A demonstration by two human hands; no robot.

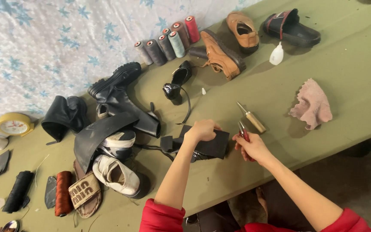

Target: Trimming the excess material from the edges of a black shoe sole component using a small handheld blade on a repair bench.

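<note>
left hand [202, 130] on black leather piece [209, 145] | right hand [252, 147] grips, seemingly, red-handled pliers [242, 130]

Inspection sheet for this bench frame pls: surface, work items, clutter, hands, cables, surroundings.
Surface: olive-green table, cloth-covered, crowded on its left.
Job's things: black leather piece under left hand; red-handled pliers in right hand.
Clutter: wooden-handled awl, pink rag, thread spools, black boots, white sneakers, tan shoes, black slide sandal, glue bottle, yellow clock.
Hands: both bare, sleeves red.
Cables: nothing seen.
Surroundings: white star-patterned sheet behind; dark floor at right.
</note>
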